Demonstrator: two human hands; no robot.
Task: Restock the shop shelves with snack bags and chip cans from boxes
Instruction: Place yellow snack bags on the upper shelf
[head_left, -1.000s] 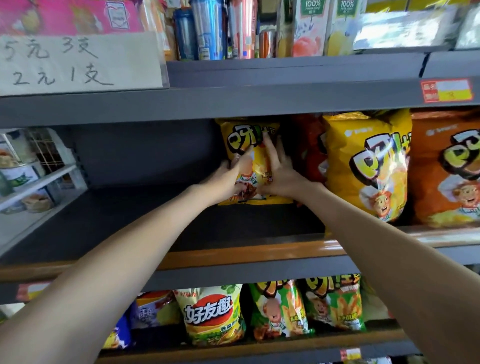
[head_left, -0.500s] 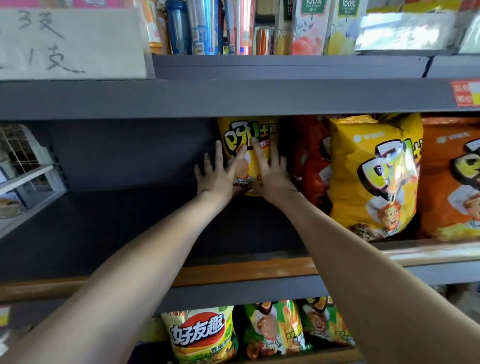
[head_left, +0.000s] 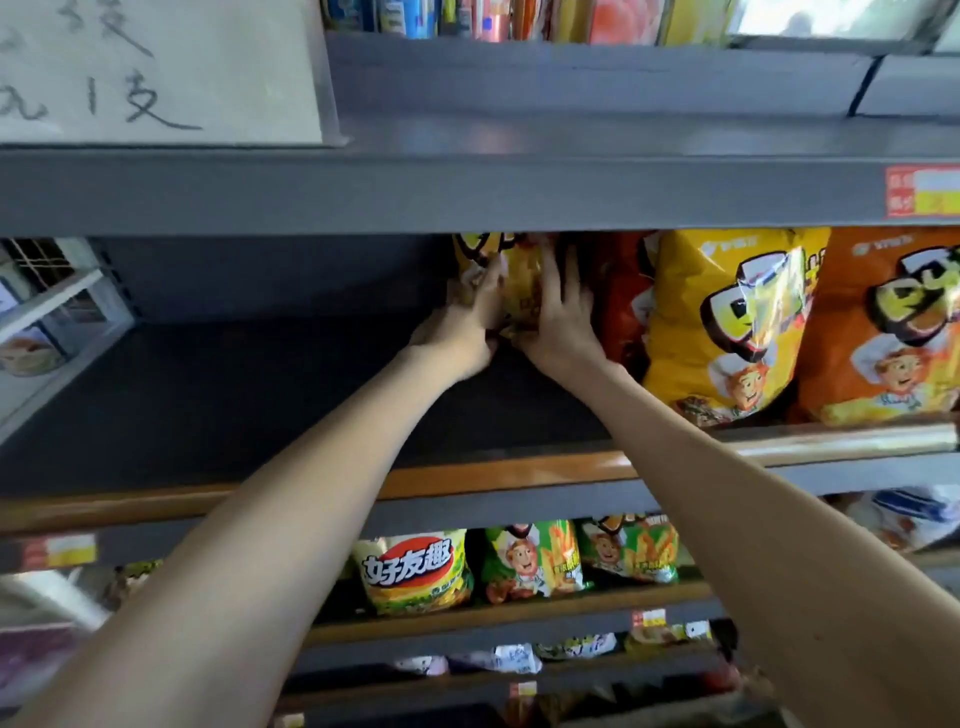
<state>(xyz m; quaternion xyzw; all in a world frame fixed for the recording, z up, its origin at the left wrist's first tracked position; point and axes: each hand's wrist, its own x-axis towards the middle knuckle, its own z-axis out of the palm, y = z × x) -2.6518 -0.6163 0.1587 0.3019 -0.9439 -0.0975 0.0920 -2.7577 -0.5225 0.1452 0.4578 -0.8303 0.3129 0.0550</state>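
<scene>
Two bare forearms reach over the front lip of the dark shelf (head_left: 260, 395). Deep on it, the left hand (head_left: 465, 327) curls fingers and thumb round the left edge of a small yellow snack bag (head_left: 522, 291). The bag stands upright at the back, at 12 o'clock of both hands. The right hand (head_left: 563, 322) lies flat, fingers straight, against the bag's right side. At its 3 o'clock stand a red bag (head_left: 621, 306), a large yellow bag (head_left: 727, 322) and an orange bag (head_left: 883, 332).
</scene>
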